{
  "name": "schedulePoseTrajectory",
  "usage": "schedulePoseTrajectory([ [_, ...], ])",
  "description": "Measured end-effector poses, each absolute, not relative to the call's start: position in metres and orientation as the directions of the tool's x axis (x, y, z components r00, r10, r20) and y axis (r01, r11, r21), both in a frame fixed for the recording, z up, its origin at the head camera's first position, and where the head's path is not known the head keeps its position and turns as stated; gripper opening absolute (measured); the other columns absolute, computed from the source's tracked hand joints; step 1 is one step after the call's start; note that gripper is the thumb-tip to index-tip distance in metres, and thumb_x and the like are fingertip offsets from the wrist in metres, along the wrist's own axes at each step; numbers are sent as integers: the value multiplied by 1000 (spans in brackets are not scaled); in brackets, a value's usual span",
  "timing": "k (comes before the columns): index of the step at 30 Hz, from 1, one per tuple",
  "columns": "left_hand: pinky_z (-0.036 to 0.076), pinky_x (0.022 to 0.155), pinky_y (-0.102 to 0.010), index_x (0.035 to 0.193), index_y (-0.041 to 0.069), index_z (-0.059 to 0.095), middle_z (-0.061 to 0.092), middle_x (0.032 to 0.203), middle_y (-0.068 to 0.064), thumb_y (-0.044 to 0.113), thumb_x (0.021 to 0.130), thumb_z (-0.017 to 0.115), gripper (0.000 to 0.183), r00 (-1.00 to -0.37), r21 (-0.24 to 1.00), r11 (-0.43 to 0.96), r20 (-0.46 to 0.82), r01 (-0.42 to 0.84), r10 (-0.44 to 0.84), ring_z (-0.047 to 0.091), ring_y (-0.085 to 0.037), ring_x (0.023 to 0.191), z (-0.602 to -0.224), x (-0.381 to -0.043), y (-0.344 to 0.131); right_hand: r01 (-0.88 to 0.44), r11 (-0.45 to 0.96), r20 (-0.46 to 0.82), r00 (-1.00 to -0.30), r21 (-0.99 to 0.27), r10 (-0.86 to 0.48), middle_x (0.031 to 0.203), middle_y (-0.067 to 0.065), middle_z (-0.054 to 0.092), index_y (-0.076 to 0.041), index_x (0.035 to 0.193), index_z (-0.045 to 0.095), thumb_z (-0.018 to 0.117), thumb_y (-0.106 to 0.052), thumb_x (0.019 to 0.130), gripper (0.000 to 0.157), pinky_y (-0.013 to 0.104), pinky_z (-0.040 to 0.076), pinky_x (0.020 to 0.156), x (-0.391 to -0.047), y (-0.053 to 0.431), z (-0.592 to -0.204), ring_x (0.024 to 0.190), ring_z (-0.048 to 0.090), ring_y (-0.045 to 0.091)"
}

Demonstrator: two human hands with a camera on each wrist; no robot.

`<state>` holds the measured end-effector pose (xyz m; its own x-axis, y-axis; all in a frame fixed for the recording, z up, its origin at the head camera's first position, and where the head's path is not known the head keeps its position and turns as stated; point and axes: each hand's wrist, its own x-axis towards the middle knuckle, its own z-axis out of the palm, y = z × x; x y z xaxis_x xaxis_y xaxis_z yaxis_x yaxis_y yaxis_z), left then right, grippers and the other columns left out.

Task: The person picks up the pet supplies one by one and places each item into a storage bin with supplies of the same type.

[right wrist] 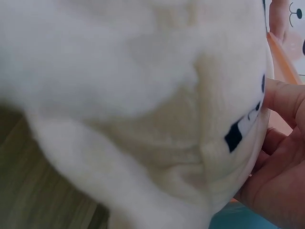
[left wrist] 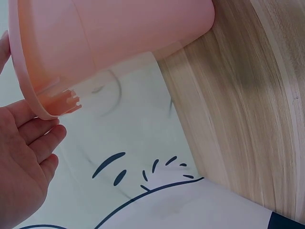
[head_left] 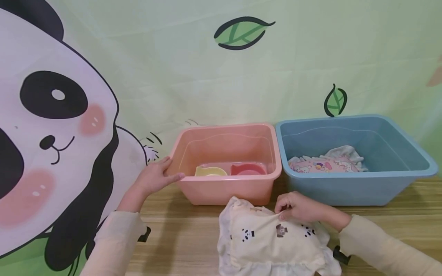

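Observation:
A cream pillow with ruffled edges and printed animal faces is in front of the tubs in the head view. My right hand pinches its upper edge between thumb and curled fingers; in the right wrist view the pillow fills most of the picture. At the left corner of the pink tub, my left hand holds the rim, thumb over the front edge. From the left wrist view, its fingers reach under the lip of the tub. Inside the pink tub sit a yellow bowl and a red bowl.
To the right, a blue tub stands beside the pink one, with a pink printed pillow inside. Both tubs rest on a wood-grain table. Behind them hangs a green backdrop with a large panda.

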<state>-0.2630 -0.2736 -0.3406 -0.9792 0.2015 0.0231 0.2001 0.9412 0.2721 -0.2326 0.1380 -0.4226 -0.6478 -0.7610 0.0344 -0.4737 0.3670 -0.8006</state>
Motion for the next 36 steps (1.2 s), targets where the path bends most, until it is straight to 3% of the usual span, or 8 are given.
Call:
schedulePoseTrajectory([
  [10,40,90,-51,137,5,30,48,128,-19,63,77,49,87,-978,267,941,31,209,209,49,-35,112,-340,-263,-273,-491,391,34,-655,-778,-754,79,-2,63,-12,83,69,62,-9,80,8,20,47,65,-232,139,-411,71,51,3],
  [24,38,92,-52,138,4,29,43,133,-20,57,79,52,83,-979,274,940,25,201,202,46,-37,116,-342,-264,-273,-513,382,37,-632,-769,-774,78,-2,62,-12,82,69,62,-8,79,8,20,47,63,-230,139,-395,69,50,2],
  [36,37,93,-52,138,4,28,40,134,-20,65,76,48,90,-979,276,940,23,199,201,45,-37,117,-341,-263,-274,-531,378,21,-601,-758,-799,80,-2,62,-12,83,69,62,-9,80,8,20,47,66,-226,141,-376,72,50,2],
])
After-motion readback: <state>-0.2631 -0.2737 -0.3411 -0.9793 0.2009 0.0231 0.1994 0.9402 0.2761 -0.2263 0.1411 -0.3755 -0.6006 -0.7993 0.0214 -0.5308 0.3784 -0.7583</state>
